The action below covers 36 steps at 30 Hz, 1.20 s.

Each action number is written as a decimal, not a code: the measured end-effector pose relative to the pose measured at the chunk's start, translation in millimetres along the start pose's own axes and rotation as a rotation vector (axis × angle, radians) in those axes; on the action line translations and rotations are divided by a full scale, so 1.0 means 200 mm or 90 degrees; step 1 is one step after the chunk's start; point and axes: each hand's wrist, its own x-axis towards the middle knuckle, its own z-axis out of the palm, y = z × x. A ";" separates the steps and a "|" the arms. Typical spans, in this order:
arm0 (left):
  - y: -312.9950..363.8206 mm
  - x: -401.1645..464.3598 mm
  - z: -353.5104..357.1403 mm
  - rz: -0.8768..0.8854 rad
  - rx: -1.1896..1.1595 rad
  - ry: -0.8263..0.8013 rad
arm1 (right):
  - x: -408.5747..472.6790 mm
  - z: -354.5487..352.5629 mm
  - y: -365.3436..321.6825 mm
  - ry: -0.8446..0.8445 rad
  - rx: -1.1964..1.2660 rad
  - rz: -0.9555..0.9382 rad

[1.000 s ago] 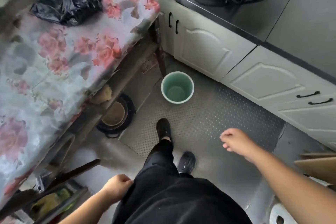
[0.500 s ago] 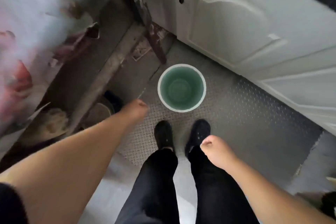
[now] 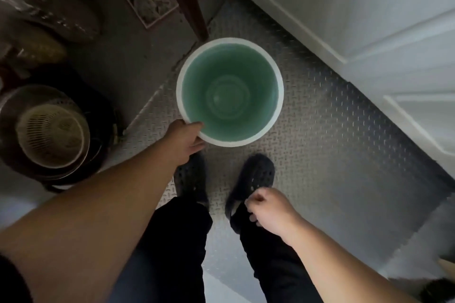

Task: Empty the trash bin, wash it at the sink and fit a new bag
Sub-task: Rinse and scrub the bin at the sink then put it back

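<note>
Standing on the patterned floor mat beside the white cabinet, the green bin sits upright near the mat's far left edge, just before a dark table leg; I see no bag and no rubbish inside it. My left hand pinches the bin's near rim, thumb over the lip, fingers hidden below. My right hand hangs loosely curled over my right leg, holding nothing. I judge the lift for the sink is about to start. One-handed at a single rim point, the bin could swing and knock the table leg or cabinet, or slip free if the rim is wet. Stacked baskets at left crowd any sideways swing.
</note>
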 end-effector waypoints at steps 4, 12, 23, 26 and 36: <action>0.00 -0.01 0.03 0.018 -0.059 0.024 | -0.02 -0.02 -0.01 -0.010 -0.021 -0.006; 0.03 -0.27 -0.12 0.025 -0.068 0.054 | -0.20 -0.10 -0.01 0.035 -0.146 0.005; -0.03 -1.18 -0.69 -0.029 -0.116 0.121 | -0.99 -0.28 -0.30 0.059 -0.272 -0.014; -0.06 -1.50 -0.82 -0.041 -0.130 0.135 | -1.25 -0.35 -0.38 0.080 -0.272 -0.031; -0.44 -2.34 -1.18 -0.020 -0.268 0.140 | -1.81 -0.53 -0.41 0.056 -0.455 -0.108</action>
